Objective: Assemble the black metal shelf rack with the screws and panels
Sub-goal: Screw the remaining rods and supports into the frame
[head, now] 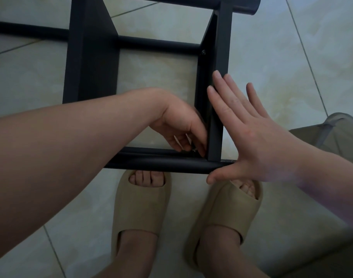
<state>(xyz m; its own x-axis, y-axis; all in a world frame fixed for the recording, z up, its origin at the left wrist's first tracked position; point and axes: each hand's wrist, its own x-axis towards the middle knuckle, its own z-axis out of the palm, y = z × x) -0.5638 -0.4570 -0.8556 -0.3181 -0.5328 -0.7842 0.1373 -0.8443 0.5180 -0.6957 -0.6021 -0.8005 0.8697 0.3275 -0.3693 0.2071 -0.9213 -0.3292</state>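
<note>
Left grip [183, 135] pinching screw [194, 150] (inside corner), right grip [249, 133] flat against black panel [224, 37]

Floor [272, 57]: pale glossy tiles, marbled cream-green, thin dark grout lines running diagonally. Dim, cool light. Olive fabric [332, 133] at 3 o'clock.

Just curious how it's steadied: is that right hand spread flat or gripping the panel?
Spread flat. The right hand has straight, splayed fingers laid against the black panel; none curl round it.
</note>
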